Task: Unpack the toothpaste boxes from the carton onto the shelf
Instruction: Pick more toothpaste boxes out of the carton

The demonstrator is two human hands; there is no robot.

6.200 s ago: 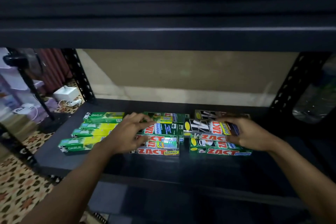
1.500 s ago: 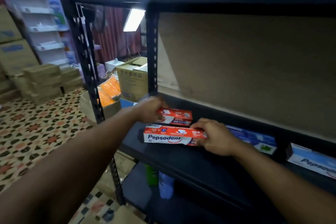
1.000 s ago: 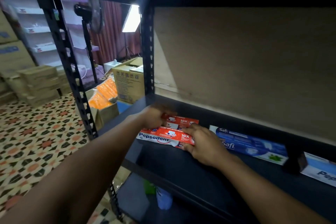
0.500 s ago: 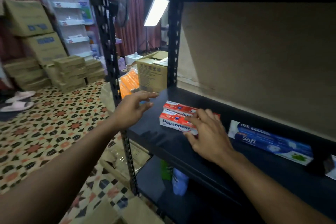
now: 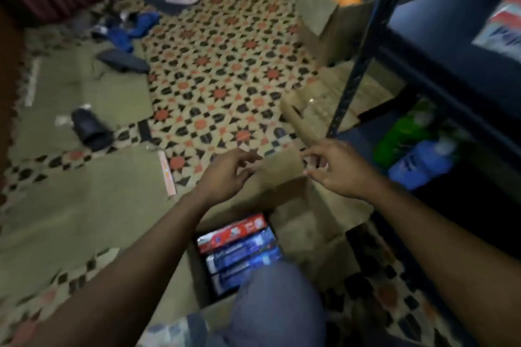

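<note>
Fingers (image 5: 248,159) of both hands loosely curled, empty; left hand (image 5: 225,175) & right hand (image 5: 341,169) hover over carton (image 5: 304,228), near centre. Step: picking from carton; next: dip down, grip boxes, lift to shelf (image 5: 451,45) at right. Count: 1 red box (image 5: 232,232); approx. 3 blue boxes (image 5: 244,251), knee hides rest.

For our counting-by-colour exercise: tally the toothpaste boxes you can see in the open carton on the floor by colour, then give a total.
Red toothpaste box: 1
Blue toothpaste boxes: 3, the nearest one partly hidden by the knee
Total: 4 showing in the carton. The picture is blurred, so more may lie unseen.
</note>
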